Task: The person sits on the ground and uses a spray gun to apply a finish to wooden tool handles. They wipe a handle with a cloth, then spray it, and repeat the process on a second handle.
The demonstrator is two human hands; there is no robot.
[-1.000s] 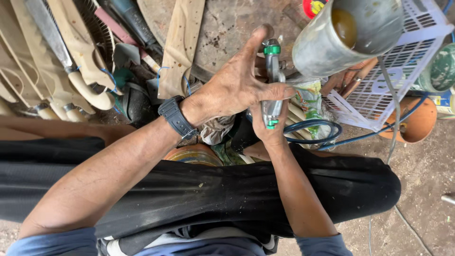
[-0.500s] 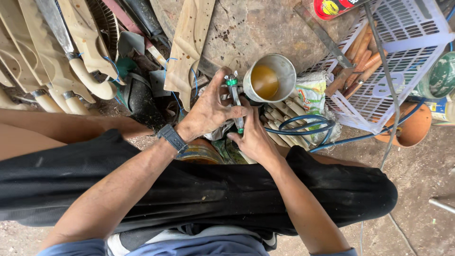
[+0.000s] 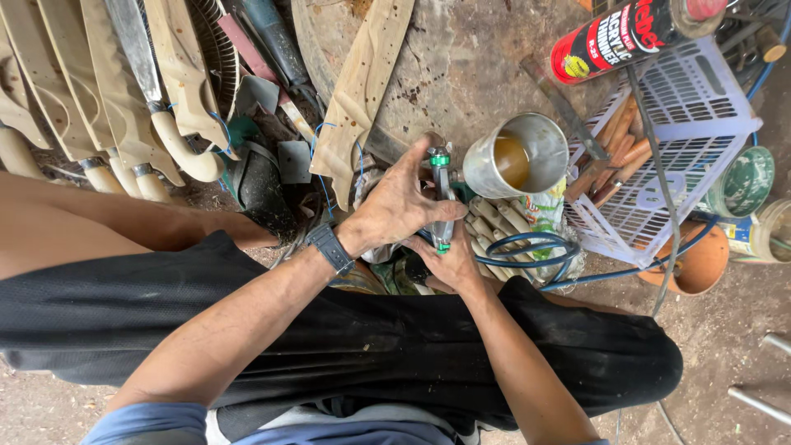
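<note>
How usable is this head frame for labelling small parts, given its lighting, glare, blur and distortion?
Head view: soft, even daylight, no hard shadows; spray gun between left hand and right hand is sharp; mild sheen inside the metal cup; wide-angle stretch bends the white basket and wooden handles near the edges.

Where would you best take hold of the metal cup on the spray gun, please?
By its round outer wall, I'd judge. The metal cup lies tilted with its open mouth facing the camera and brownish liquid inside, so fingers belong off the rim. Come from its far right side, which is free; the left hand and right hand already hold the spray gun on its near left.
</note>
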